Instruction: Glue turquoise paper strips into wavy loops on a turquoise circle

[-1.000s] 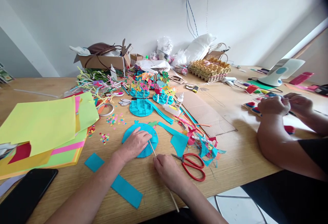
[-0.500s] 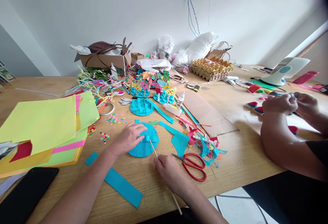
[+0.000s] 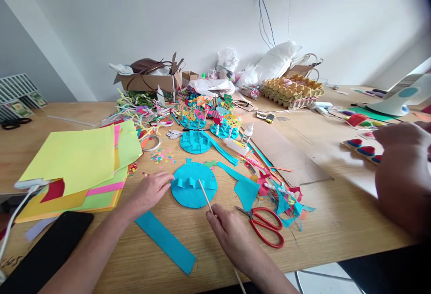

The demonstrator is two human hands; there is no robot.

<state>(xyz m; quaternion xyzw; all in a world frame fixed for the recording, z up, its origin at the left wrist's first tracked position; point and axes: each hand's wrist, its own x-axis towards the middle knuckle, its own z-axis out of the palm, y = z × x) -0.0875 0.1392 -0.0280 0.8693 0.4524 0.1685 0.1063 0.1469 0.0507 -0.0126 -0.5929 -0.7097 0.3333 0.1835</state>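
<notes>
A round blue disc [image 3: 193, 199] lies flat on the table, a wavy blue paper strip [image 3: 191, 183] running across its middle in raised loops. At its left edge my left hand [image 3: 151, 190] has its fingers and thumb closed on the rim. My right hand [image 3: 227, 226] is wrapped around a thin wooden stick [image 3: 205, 195], whose tip points onto the disc beside the loops. Red-handled scissors [image 3: 266, 224] lie right of that hand. A long blue paper strip [image 3: 168, 242] rests in front, and a cut blue piece [image 3: 247, 190] lies to the right.
Stacked coloured paper [image 3: 74, 155] and a black phone [image 3: 50, 244] are at left. Behind stand decorated blue discs [image 3: 195, 142], glue bottles [image 3: 247, 133], a tape roll [image 3: 151, 143] and egg trays [image 3: 291, 91]. Scraps [image 3: 289, 202] and cardboard [image 3: 286, 155] lie right, near another person's arm [image 3: 404, 177].
My left hand has slid from the disc's top to its left edge, uncovering the looped strip. My right hand keeps the stick over the disc. The view has turned left.
</notes>
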